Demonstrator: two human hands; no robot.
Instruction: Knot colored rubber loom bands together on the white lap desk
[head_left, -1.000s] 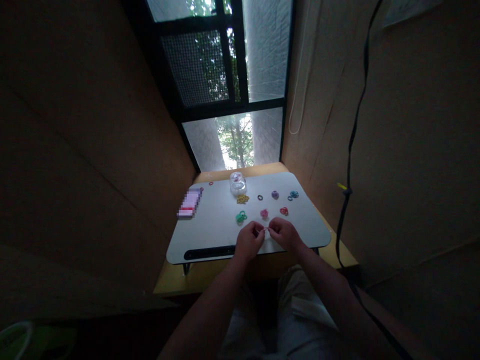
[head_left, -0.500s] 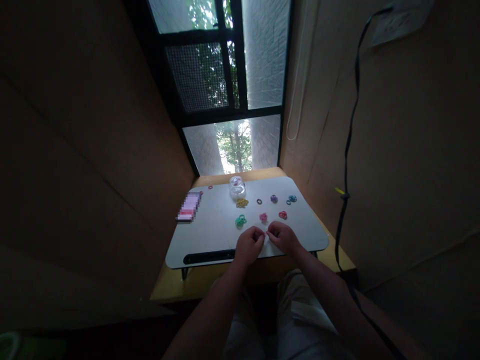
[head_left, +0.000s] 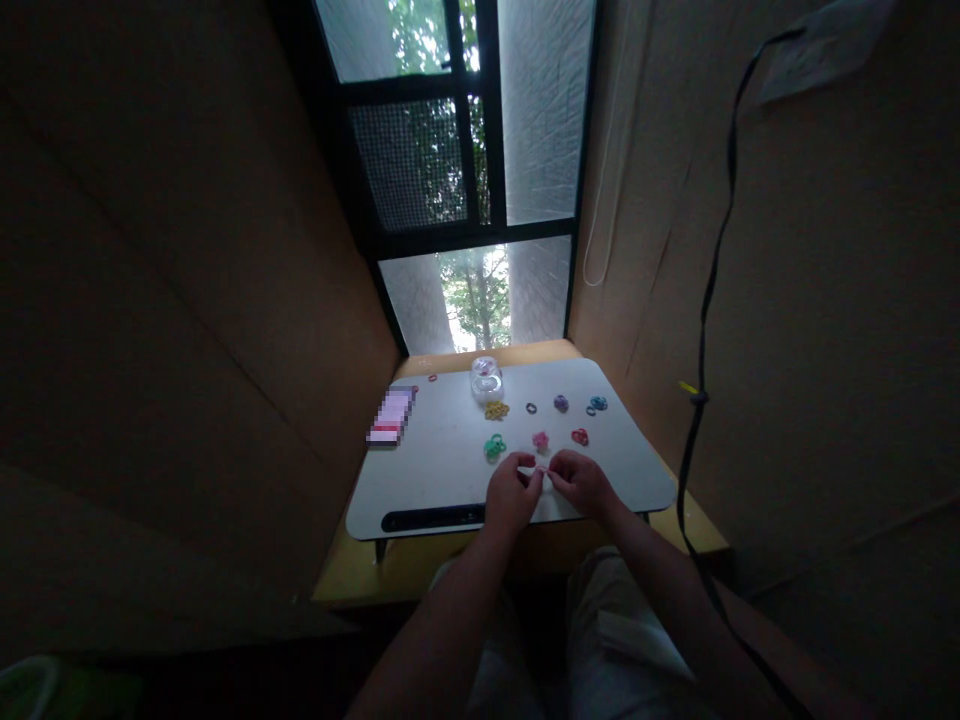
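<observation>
Close together over the near edge of the white lap table (head_left: 427, 470), my hands pinch a small pink elastic band (head_left: 541, 469) stretched between their fingertips. My left hand (head_left: 513, 493) is closed on its left end, my right hand (head_left: 584, 482) on its right end. Just beyond them lie a pink pile of bands (head_left: 541, 440), a green pile (head_left: 494, 447) and a red pile (head_left: 580, 437). Farther back are a yellow pile (head_left: 496, 410), a purple pile (head_left: 561, 403), a blue pile (head_left: 598, 403) and a single dark band (head_left: 531, 408).
A clear plastic jar (head_left: 487, 380) stands at the back of the table. On the left lies a phone (head_left: 392, 416), with a small reddish ring (head_left: 432, 378) beyond it. A black slot (head_left: 431, 518) runs along the front edge. At right hangs a black cable (head_left: 703, 330).
The pink band now shows more, drawn out between my fingertips, with my left fingers spread a little wider. The whole view has shifted slightly, so everything sits farther right.
</observation>
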